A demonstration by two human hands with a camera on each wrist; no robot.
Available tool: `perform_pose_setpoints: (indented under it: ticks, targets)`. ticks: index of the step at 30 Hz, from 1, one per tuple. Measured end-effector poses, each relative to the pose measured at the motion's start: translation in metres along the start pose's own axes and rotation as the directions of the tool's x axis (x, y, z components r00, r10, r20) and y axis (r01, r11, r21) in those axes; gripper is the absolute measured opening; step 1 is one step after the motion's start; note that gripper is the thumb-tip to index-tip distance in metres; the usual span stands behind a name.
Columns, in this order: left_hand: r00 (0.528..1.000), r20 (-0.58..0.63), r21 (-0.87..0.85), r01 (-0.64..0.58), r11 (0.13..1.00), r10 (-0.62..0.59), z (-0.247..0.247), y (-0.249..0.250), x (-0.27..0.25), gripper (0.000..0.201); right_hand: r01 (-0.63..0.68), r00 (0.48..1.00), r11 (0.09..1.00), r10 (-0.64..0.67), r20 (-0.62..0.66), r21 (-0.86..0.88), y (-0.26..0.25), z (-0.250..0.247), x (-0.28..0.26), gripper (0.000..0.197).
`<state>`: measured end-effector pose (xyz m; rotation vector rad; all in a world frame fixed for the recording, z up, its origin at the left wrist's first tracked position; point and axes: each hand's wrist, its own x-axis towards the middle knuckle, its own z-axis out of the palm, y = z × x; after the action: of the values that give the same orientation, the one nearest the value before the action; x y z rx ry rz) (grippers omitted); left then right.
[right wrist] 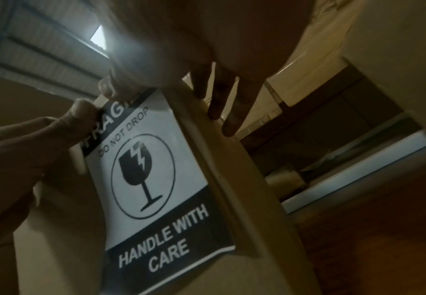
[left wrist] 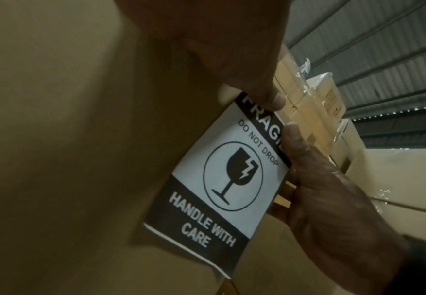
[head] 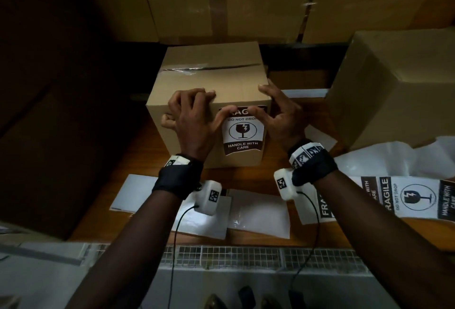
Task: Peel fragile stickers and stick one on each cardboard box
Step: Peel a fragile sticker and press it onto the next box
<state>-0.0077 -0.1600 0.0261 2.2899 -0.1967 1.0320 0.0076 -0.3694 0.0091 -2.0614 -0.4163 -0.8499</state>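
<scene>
Fragile sticker [head: 243, 131] lay on near face of cardboard box [head: 209, 79], which stood on wooden surface [head: 270, 161]. Left hand [head: 190, 121] and right hand [head: 280, 116] both pressed sticker's top band with thumbs, fingers spread loose over box top edge, gripping nothing. Unpeeled sticker strip [head: 406, 198] lay to right.

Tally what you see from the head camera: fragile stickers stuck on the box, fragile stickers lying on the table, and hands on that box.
Fragile sticker stuck on the cardboard box: 1
Fragile stickers lying on the table: 2, one whole, one partly hidden by the arm
Hands on that box: 2, left hand and right hand
Total: 5
</scene>
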Motion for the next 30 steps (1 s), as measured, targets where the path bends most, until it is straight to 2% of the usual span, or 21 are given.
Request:
perform_pose_setpoints:
  ticks: [3,6,9,13,16,21,23,26,28,30]
  targets:
    - [0.997,-0.016,-0.055,-0.070,0.996,0.069,-0.003,-0.009,0.001,0.043,0.044,0.996,0.999,-0.046,0.075,0.028,0.009,-0.009,0.003,0.059]
    - [0.994,0.012,-0.055,-0.108,0.993,0.108,-0.006,-0.015,0.000,0.045,0.126,0.980,0.992,-0.128,0.153,0.021,0.018,-0.016,0.007,0.048]
    - [0.996,0.018,-0.021,-0.084,0.996,0.084,-0.004,-0.013,-0.003,0.049,0.111,0.974,0.994,-0.105,0.199,-0.017,0.020,-0.015,0.002,0.057]
    - [1.000,-0.001,-0.031,-0.022,0.999,0.022,0.000,-0.003,-0.004,0.059,0.069,0.987,0.997,-0.066,0.147,-0.017,0.018,-0.002,-0.001,0.064]
    - [0.998,0.040,0.041,-0.041,0.998,0.039,0.005,-0.007,-0.004,0.075,0.085,0.976,0.995,-0.075,0.205,-0.042,0.024,-0.004,0.001,0.072]
    - [0.966,0.149,0.252,-0.245,0.936,0.213,0.006,-0.027,-0.010,0.111,0.155,0.937,0.984,-0.120,0.327,-0.084,0.028,-0.019,0.002,0.095]
    - [0.943,0.172,0.291,-0.324,0.900,0.284,0.003,-0.032,-0.009,0.119,0.096,0.938,0.994,-0.071,0.338,-0.057,0.024,-0.020,-0.002,0.103]
    - [0.935,0.198,0.322,-0.345,0.882,0.294,-0.001,-0.033,-0.009,0.124,-0.199,0.934,0.979,0.178,0.311,0.037,0.011,-0.015,-0.011,0.112]
    - [0.969,0.142,0.314,-0.237,0.919,0.202,-0.006,-0.031,-0.017,0.122,-0.350,0.901,0.935,0.320,0.294,0.053,0.006,-0.010,-0.014,0.109]
    - [1.000,-0.019,0.299,0.028,0.954,-0.024,-0.012,-0.026,-0.028,0.124,-0.414,0.867,0.909,0.382,0.320,0.037,0.006,-0.006,-0.015,0.109]
